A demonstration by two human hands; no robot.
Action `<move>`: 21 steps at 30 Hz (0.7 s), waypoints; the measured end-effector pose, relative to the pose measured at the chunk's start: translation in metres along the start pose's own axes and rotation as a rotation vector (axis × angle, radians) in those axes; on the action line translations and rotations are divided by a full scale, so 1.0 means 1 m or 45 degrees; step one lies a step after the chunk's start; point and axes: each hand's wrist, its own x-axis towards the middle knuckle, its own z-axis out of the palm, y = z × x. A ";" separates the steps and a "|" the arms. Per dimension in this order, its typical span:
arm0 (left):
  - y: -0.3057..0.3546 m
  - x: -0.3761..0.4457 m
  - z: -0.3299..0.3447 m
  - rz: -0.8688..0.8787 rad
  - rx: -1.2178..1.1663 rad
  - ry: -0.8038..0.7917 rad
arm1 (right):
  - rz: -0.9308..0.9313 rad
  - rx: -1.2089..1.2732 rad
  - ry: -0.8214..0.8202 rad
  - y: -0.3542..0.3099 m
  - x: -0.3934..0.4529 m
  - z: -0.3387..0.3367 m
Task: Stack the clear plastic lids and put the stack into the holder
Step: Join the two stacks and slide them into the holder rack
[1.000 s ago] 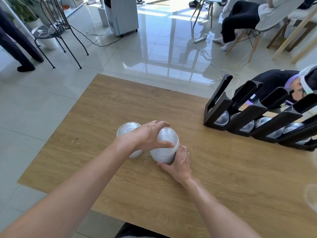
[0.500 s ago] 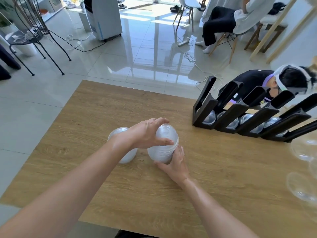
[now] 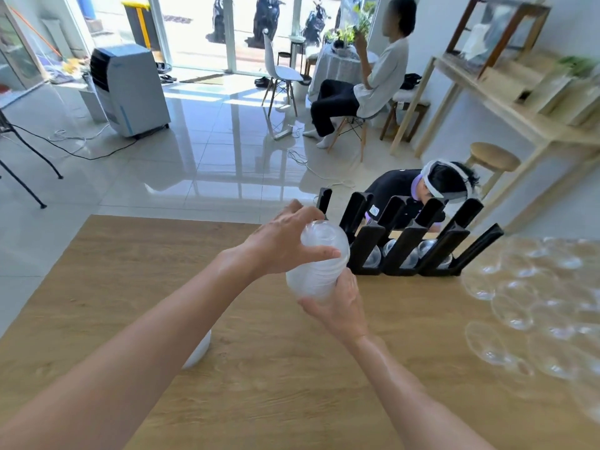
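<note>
A stack of clear domed plastic lids (image 3: pixel 319 264) is held above the wooden table (image 3: pixel 266 384), lifted off its surface. My left hand (image 3: pixel 285 241) grips the stack's upper end from the left, thumb across the front. My right hand (image 3: pixel 337 306) cups its lower end from beneath. The black slotted holder (image 3: pixel 406 241) stands just right of and behind the stack, with lids in its lower slots. A second lid stack (image 3: pixel 198 350) rests on the table, mostly hidden under my left forearm.
Several loose clear lids (image 3: pixel 535 303) are spread over the table's right side. A person wearing a headset (image 3: pixel 444 186) crouches behind the holder. Another person sits on a chair (image 3: pixel 357 92) farther back. A wooden shelf (image 3: pixel 519 108) stands at the right.
Both hands have lifted the lid stack off the table and carried it right, toward the holder. The second stack stayed behind on the table. The view has tilted up.
</note>
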 end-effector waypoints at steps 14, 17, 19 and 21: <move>0.060 0.034 0.016 0.219 -0.100 0.089 | 0.154 0.542 0.196 0.009 -0.006 -0.056; 0.068 0.033 0.014 0.225 -0.124 0.114 | 0.166 0.756 0.216 0.006 -0.007 -0.056; 0.073 0.033 0.012 0.236 -0.119 0.132 | 0.168 0.823 0.201 0.003 -0.005 -0.058; 0.075 0.032 0.010 0.246 -0.109 0.150 | 0.144 0.913 0.160 0.002 -0.003 -0.061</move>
